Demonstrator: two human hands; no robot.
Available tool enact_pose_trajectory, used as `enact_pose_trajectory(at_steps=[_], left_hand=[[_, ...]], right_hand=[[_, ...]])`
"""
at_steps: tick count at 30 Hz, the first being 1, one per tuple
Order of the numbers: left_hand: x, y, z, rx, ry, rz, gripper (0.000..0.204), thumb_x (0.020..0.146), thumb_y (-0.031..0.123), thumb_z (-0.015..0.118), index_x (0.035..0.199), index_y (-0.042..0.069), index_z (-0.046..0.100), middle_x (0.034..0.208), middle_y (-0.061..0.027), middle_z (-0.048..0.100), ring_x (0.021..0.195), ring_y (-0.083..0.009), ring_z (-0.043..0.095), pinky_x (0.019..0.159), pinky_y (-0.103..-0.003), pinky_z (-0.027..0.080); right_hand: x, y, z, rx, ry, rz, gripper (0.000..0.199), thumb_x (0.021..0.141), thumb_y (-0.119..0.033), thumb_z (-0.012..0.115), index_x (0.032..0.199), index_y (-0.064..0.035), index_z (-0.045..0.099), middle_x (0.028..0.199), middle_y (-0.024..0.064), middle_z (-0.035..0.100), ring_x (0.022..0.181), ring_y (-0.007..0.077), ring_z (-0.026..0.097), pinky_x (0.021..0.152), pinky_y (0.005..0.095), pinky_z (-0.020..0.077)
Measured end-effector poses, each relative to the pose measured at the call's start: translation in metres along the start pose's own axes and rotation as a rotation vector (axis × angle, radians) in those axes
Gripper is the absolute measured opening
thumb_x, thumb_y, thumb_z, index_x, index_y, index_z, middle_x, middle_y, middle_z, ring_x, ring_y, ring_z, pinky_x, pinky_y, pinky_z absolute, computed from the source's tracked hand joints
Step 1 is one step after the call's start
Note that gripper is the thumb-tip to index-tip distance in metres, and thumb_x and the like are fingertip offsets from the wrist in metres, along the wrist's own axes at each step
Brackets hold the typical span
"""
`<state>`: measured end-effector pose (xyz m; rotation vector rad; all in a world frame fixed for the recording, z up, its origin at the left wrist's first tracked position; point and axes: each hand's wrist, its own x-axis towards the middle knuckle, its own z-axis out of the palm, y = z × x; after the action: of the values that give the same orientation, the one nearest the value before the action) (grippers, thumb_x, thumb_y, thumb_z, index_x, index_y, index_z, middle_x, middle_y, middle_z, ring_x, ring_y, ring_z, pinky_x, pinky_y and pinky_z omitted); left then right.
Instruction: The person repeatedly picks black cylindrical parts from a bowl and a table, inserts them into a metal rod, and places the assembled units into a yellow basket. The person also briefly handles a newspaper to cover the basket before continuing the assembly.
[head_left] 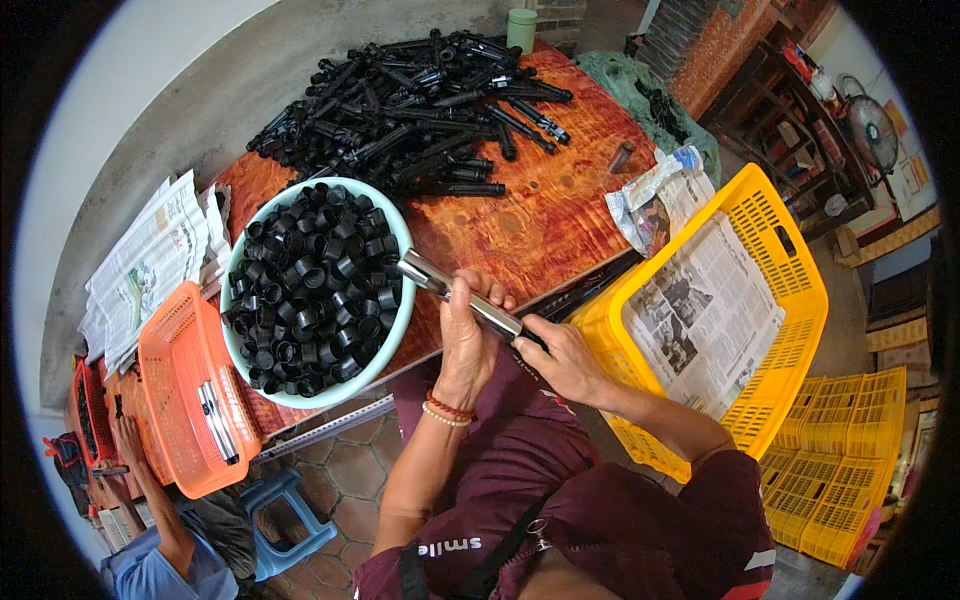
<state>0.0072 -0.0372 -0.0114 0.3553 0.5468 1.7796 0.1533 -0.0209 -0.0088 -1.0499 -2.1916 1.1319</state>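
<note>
A shiny silver tube [425,270] with black sections slants across the front of the table, held in both hands. My left hand [466,335] is closed round its middle, thumb up along it. The fingers of my right hand [563,358] are closed on the lower black end. The tube's upper end comes near the rim of a pale blue basin [405,225]. Many short black plastic rings or caps [310,285] fill that basin. Behind it, a large heap of long black rod-like parts [400,110] covers the back of the table.
An orange basket [165,350] holding silver tubes [217,425] stands left, beside newspapers [150,260]. On the right is a yellow crate [640,290] lined with newspaper [705,320]. More yellow crates [840,450] stand behind. A co-worker [180,555] works at lower left, near a blue stool [290,530].
</note>
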Motion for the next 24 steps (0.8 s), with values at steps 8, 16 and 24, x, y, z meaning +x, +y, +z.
enact_pose_trajectory(at_steps=[8, 16, 24], left_hand=[[0.013, 0.019, -0.018, -0.004, 0.039, 0.079, 0.040, 0.091, 0.056, 0.054, 0.102, 0.017, 0.050, 0.085, 0.0022, 0.048, 0.082, -0.0150, 0.051, 0.076, -0.032, 0.048], [0.010, 0.033, 0.002, -0.215, 0.087, -0.045, 0.031, 0.096, 0.037, 0.055, 0.077, 0.016, 0.043, 0.060, 0.0050, 0.033, 0.054, -0.0082, 0.034, 0.055, -0.024, 0.037], [0.008, 0.020, 0.002, -0.344, 0.081, -0.057, 0.033, 0.096, 0.020, 0.052, 0.066, 0.016, 0.037, 0.054, 0.0074, 0.028, 0.046, -0.0044, 0.028, 0.046, -0.021, 0.032]], right_hand=[[-0.005, -0.016, -0.016, 0.795, -0.503, 0.431, 0.027, 0.095, -0.030, 0.058, 0.099, -0.0027, 0.059, 0.061, -0.0002, 0.055, 0.044, 0.0054, 0.047, 0.039, 0.0201, 0.0355], [-0.010, -0.026, -0.013, -0.503, 0.054, -0.238, 0.024, 0.089, -0.024, 0.062, 0.086, -0.0052, 0.047, 0.068, 0.0139, 0.061, 0.057, 0.0361, 0.063, 0.048, 0.0448, 0.0494], [-0.011, -0.022, -0.014, -0.692, 0.075, -0.309, 0.023, 0.084, -0.020, 0.065, 0.083, -0.0073, 0.045, 0.065, 0.0089, 0.057, 0.054, 0.0267, 0.064, 0.046, 0.0368, 0.0513]])
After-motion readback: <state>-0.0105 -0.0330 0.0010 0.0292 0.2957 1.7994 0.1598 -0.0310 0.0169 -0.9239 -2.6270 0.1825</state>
